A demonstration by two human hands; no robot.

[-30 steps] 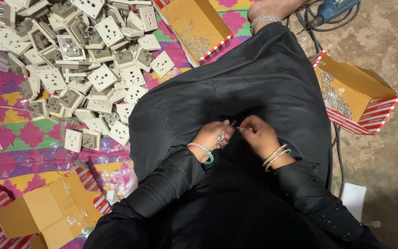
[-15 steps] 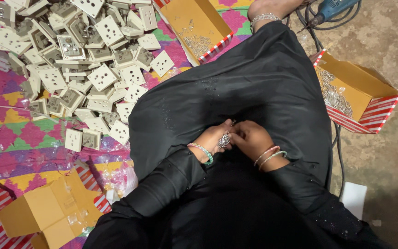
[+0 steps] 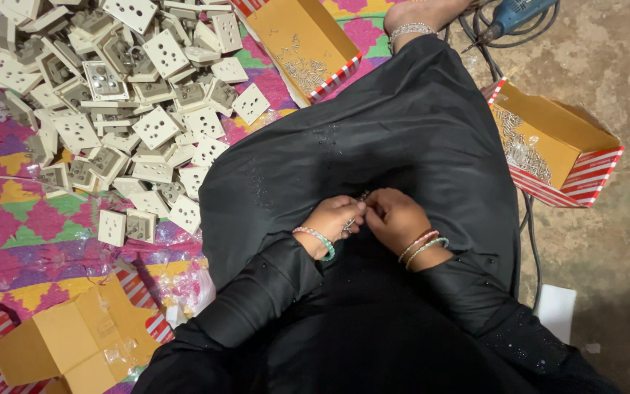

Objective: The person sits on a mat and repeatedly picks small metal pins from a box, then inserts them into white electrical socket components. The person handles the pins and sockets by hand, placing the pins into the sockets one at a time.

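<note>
Your left hand [image 3: 332, 221] and right hand [image 3: 395, 217] meet over the black cloth [image 3: 373, 138] on your lap, fingertips pinched narrow around a small metal part [image 3: 351, 219] held between them, just above the cloth. It is too small to make out in detail, so keep it pinned with the left fingers while the right ones work it. Keep both wrists low on the cloth; if the piece slips, it then lands in the fold rather than rolling away. The heap of cream socket plates [image 3: 125, 109] lies to the left of the cloth on the patterned mat [image 3: 23, 219], and the open box of small metal pieces [image 3: 548, 146] sits to the right of the cloth, so reach sideways without lifting the lap.
</note>
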